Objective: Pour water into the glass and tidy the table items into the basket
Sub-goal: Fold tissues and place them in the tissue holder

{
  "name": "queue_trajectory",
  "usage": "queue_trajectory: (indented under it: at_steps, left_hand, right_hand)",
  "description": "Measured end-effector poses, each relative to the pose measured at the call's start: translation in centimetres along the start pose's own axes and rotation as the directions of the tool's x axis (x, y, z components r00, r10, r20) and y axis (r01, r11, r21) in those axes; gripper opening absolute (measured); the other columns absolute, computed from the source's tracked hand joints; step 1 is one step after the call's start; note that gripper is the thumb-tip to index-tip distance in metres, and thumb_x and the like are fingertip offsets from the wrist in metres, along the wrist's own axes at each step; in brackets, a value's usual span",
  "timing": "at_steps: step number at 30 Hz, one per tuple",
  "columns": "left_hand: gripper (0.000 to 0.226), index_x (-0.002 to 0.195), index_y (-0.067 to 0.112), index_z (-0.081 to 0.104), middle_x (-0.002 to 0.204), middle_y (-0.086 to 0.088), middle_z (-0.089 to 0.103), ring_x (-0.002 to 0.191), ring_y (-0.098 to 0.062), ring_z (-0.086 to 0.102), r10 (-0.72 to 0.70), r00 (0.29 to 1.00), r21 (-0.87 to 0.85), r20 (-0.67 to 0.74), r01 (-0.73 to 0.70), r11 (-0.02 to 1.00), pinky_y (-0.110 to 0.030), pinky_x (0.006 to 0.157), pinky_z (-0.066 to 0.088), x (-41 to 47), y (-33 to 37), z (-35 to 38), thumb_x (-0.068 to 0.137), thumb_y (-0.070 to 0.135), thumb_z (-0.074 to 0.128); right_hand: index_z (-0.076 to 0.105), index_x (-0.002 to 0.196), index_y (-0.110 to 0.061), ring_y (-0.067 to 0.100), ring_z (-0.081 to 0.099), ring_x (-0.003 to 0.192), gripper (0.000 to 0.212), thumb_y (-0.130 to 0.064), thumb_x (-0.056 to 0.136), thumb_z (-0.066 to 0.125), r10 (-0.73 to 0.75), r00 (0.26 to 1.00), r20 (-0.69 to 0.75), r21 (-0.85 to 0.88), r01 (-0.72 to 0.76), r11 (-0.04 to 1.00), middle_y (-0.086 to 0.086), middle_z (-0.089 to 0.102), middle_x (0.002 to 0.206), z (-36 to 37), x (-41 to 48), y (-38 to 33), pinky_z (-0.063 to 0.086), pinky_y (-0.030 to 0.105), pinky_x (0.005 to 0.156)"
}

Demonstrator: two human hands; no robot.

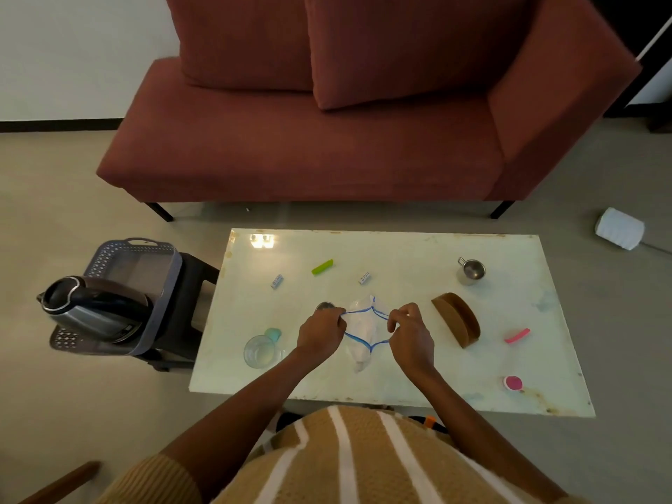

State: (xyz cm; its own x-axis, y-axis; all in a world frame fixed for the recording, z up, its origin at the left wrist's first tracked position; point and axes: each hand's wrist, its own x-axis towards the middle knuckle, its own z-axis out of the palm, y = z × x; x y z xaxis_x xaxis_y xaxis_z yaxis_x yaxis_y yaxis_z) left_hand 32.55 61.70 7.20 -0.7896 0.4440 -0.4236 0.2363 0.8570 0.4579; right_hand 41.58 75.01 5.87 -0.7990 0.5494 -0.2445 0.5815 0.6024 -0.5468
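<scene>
A clear zip bag [360, 332] with a blue seal lies at the middle of the white table [400, 387]. My left hand [320, 331] and my right hand [411, 332] each pinch one side of its mouth and hold it pulled wide apart. A clear glass [260, 351] with water in it stands left of my left hand, with a small teal piece [273, 334] behind it. The grey basket [145, 263] sits on a dark stool left of the table, and a steel kettle [92, 308] rests on its near end.
Loose on the table are a green clip [322, 267], two small white blocks [276, 281] [364, 278], a steel cup [471, 272], a brown holder [457, 319], a pink clip [517, 336] and a pink lid [513, 383]. A red sofa [327, 140] stands behind the table.
</scene>
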Motion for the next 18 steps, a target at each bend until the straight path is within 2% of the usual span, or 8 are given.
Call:
queue_trajectory:
  at_steps: [2, 4, 7, 11, 13, 15, 16, 18]
  left_hand:
    - [0.035, 0.123, 0.015, 0.055, 0.114, -0.012, 0.060, 0.102, -0.031, 0.059, 0.021, 1.000, 0.027, -0.011, -0.021, 0.999, -0.033, 0.078, 0.043, -0.1, -0.2, -0.1, 0.094, 0.013, 0.034]
    - [0.036, 0.124, 0.015, 0.055, 0.115, -0.012, 0.060, 0.102, -0.031, 0.059, 0.026, 0.999, 0.035, -0.020, -0.025, 0.999, -0.033, 0.079, 0.044, -0.2, -0.4, -0.1, 0.095, 0.013, 0.034]
    - [0.036, 0.125, 0.014, 0.054, 0.115, -0.013, 0.060, 0.100, -0.031, 0.059, 0.030, 0.999, 0.057, -0.034, -0.028, 0.998, -0.033, 0.078, 0.044, -0.4, -0.2, -0.1, 0.095, 0.014, 0.035]
    - [0.035, 0.125, 0.013, 0.054, 0.111, -0.015, 0.063, 0.099, -0.033, 0.060, 0.052, 0.999, 0.045, -0.009, -0.051, 0.998, -0.035, 0.077, 0.046, -0.7, 0.2, -0.1, 0.095, 0.015, 0.036]
    - [0.036, 0.124, 0.015, 0.057, 0.109, -0.012, 0.066, 0.096, -0.030, 0.062, 0.063, 0.997, -0.013, 0.051, -0.062, 0.998, -0.034, 0.076, 0.048, -0.5, 0.4, 0.1, 0.095, 0.014, 0.037]
    - [0.034, 0.121, 0.012, 0.060, 0.107, -0.009, 0.069, 0.089, -0.024, 0.065, 0.055, 0.985, -0.275, 0.163, -0.008, 0.962, -0.032, 0.074, 0.051, -0.4, 0.8, 0.1, 0.095, 0.012, 0.038]
    - [0.032, 0.120, 0.010, 0.060, 0.105, -0.008, 0.070, 0.084, -0.021, 0.066, 0.053, 0.971, -0.429, 0.233, 0.054, 0.902, -0.029, 0.071, 0.052, -0.5, 1.2, -0.1, 0.096, 0.013, 0.039]
    - [0.028, 0.112, 0.009, 0.061, 0.095, -0.004, 0.071, 0.077, -0.016, 0.066, 0.045, 0.945, -0.639, 0.325, 0.184, 0.747, -0.024, 0.067, 0.050, -0.8, 1.6, -0.6, 0.099, 0.020, 0.039]
  right_hand:
    - [0.060, 0.086, -0.009, 0.022, 0.061, 0.080, 0.024, 0.011, 0.082, 0.048, -0.018, 0.999, 0.034, -0.028, 0.019, 0.999, 0.004, 0.053, 0.108, 0.3, 0.0, 0.2, 0.050, 0.031, 0.067]
    - [0.063, 0.104, -0.012, 0.018, 0.062, 0.089, 0.029, 0.006, 0.085, 0.050, -0.016, 0.998, 0.067, -0.082, 0.021, 0.996, 0.002, 0.054, 0.117, 0.6, 0.0, 0.3, 0.050, 0.026, 0.070]
    - [0.053, 0.127, -0.018, 0.021, 0.062, 0.097, 0.042, 0.001, 0.089, 0.046, 0.008, 0.993, 0.122, -0.135, 0.009, 0.991, 0.003, 0.054, 0.123, 0.7, -0.1, 0.3, 0.048, 0.027, 0.075]
    - [0.049, 0.132, -0.021, 0.023, 0.061, 0.102, 0.049, 0.000, 0.088, 0.042, 0.041, 0.990, 0.131, -0.141, -0.022, 0.990, 0.003, 0.057, 0.122, 0.7, -0.1, 0.1, 0.049, 0.031, 0.081]
    - [0.055, 0.128, -0.019, 0.023, 0.061, 0.106, 0.043, -0.003, 0.089, 0.043, 0.100, 0.991, 0.085, -0.064, -0.095, 0.993, 0.003, 0.061, 0.124, 0.7, 0.2, 0.2, 0.049, 0.032, 0.085]
    - [0.065, 0.114, -0.012, 0.024, 0.064, 0.103, 0.031, -0.005, 0.090, 0.047, 0.146, 0.988, 0.051, 0.107, -0.151, 0.983, 0.008, 0.067, 0.115, 0.5, 0.5, 0.1, 0.051, 0.034, 0.088]
    - [0.068, 0.105, -0.008, 0.025, 0.066, 0.095, 0.027, -0.001, 0.088, 0.048, 0.171, 0.983, 0.063, 0.250, -0.181, 0.951, 0.011, 0.071, 0.104, 0.2, 0.7, 0.0, 0.053, 0.036, 0.087]
    - [0.067, 0.086, -0.004, 0.025, 0.067, 0.073, 0.029, 0.011, 0.083, 0.043, 0.216, 0.963, 0.163, 0.552, -0.270, 0.789, 0.016, 0.069, 0.082, -0.8, 0.8, -0.6, 0.057, 0.039, 0.080]
